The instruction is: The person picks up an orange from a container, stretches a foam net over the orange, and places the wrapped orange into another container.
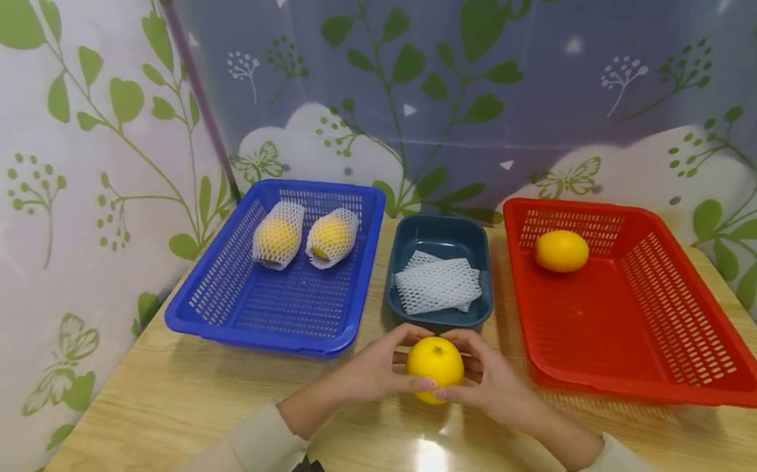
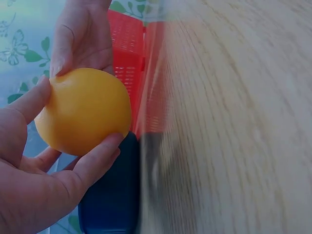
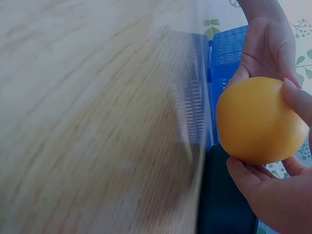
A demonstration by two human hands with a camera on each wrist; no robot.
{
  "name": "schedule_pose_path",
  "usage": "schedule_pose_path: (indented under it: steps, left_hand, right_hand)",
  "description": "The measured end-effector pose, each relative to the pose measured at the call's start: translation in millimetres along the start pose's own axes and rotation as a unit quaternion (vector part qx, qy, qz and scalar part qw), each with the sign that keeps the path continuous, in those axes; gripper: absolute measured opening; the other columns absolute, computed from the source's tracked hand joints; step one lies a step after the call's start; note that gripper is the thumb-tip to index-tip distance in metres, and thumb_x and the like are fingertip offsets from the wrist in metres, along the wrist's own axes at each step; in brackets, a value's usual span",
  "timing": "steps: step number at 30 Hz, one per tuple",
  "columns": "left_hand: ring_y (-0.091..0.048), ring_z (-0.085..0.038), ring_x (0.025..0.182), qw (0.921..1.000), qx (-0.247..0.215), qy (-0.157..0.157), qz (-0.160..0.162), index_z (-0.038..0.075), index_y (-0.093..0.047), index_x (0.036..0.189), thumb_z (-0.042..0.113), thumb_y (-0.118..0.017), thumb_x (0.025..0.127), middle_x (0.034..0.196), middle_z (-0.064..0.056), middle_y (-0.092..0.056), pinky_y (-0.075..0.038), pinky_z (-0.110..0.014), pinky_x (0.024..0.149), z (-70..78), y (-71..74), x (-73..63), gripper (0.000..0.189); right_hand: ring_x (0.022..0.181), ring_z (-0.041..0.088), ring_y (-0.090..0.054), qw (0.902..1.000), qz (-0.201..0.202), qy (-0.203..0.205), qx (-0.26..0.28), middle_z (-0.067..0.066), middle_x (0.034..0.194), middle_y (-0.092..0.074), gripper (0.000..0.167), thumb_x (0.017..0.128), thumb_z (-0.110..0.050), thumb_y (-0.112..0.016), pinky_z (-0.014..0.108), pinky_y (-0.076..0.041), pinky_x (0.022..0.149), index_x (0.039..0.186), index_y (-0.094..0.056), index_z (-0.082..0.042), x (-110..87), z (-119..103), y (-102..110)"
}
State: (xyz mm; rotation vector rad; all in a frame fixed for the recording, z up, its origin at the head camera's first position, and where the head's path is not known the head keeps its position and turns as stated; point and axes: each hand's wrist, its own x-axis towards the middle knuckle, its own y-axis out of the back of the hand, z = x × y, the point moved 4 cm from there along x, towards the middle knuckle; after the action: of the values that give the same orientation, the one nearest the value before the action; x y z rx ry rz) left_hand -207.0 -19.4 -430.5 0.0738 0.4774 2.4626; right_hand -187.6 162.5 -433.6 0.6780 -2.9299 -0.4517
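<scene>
The red basket (image 1: 619, 315) stood right of the teal tray (image 1: 446, 232), the blue basket (image 1: 295, 300) left of it. Just in front of the tray, the left hand (image 1: 378, 367) and right hand (image 1: 499, 387) were clamped, fingers curved, on a round yellow fruit (image 1: 436, 363). White nets (image 1: 438, 288) lay inside the tray, netted fruits (image 1: 277, 241) left of it, a bare fruit (image 1: 561, 251) right.

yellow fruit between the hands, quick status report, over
Left hand and right hand both holding yellow fruit. Fruit bare, no net on it. Teal tray just beyond; nothing seen in the way.
</scene>
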Motion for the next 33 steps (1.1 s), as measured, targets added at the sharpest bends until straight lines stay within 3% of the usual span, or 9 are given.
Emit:
schedule_pose_path:
  steps: [11,21,26,30,33]
  left_hand:
    - [-0.048,-0.023,0.125,0.9999,0.004,-0.002,-0.014,0.011,-0.044,0.137,0.02,-0.075,0.087,0.137,-0.004,-0.048,-0.042,-0.037,0.105,-5.3,-1.7,0.5,0.06]
    - [-0.051,-0.021,0.123,0.9994,0.013,-0.013,-0.028,0.015,-0.043,0.139,0.023,-0.076,0.086,0.139,-0.001,-0.048,-0.046,-0.03,0.101,-12.2,-5.8,0.9,0.062]
    - [-0.052,-0.023,0.121,0.9993,0.008,-0.01,-0.036,0.016,-0.043,0.139,0.021,-0.076,0.086,0.139,-0.002,-0.048,-0.049,-0.028,0.095,-10.9,-6.9,0.0,0.063]
    - [-0.052,-0.024,0.121,0.9989,0.013,-0.016,-0.043,0.014,-0.043,0.139,0.018,-0.075,0.086,0.139,-0.003,-0.048,-0.051,-0.027,0.092,-9.0,-8.4,0.0,0.062]
    - [-0.052,-0.025,0.121,0.9985,0.015,-0.023,-0.047,0.011,-0.043,0.14,0.015,-0.074,0.087,0.14,-0.004,-0.048,-0.051,-0.028,0.092,-8.5,-10.0,0.7,0.062]
  right_hand:
    - [0.118,0.034,-0.054,0.9997,-0.002,0.019,-0.012,0.016,0.131,-0.05,0.069,0.078,-0.02,-0.083,0.035,-0.048,0.099,0.132,-0.043,-0.004,2.1,8.8,-2.1]
    - [0.12,0.036,-0.053,0.9981,-0.023,0.031,-0.049,0.015,0.132,-0.049,0.071,0.078,-0.023,-0.083,0.04,-0.047,0.099,0.133,-0.042,-0.005,0.6,11.3,-3.4]
    - [0.12,0.034,-0.052,0.9959,-0.04,0.032,-0.075,0.012,0.135,-0.048,0.073,0.078,-0.028,-0.083,0.048,-0.046,0.1,0.135,-0.041,-0.009,-0.3,-0.8,1.0]
    - [0.118,0.035,-0.053,0.9912,-0.06,0.047,-0.109,0.016,0.137,-0.047,0.073,0.081,-0.026,-0.08,0.051,-0.045,0.099,0.137,-0.04,-0.003,2.6,-16.5,11.6]
    - [0.115,0.036,-0.057,0.9846,-0.048,0.055,-0.159,0.019,0.135,-0.05,0.067,0.083,-0.025,-0.079,0.049,-0.048,0.096,0.135,-0.044,-0.002,8.0,-31.1,21.3]
